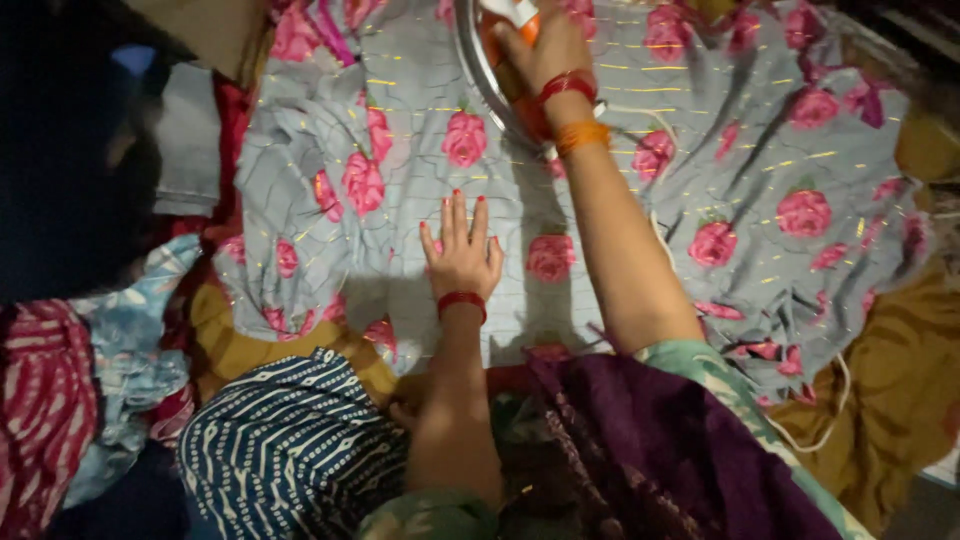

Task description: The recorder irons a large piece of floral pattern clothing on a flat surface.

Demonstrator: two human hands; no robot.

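Observation:
A grey cloth (420, 210) printed with pink roses lies spread out in front of me. My left hand (462, 252) rests flat on it, fingers apart, with a red bangle at the wrist. My right hand (548, 48) reaches to the far edge and grips the handle of an orange and white clothes iron (505, 35) with a shiny metal soleplate, standing on the cloth. Red and orange bangles circle that wrist. A white cord (655, 225) trails from the iron past my right arm.
A mustard-yellow sheet (905, 390) lies under the grey cloth. A heap of clothes sits at the left: a navy and white patterned piece (290, 440), a pale blue one (130, 350) and a red striped one (45, 400). Purple fabric (650, 440) drapes near me.

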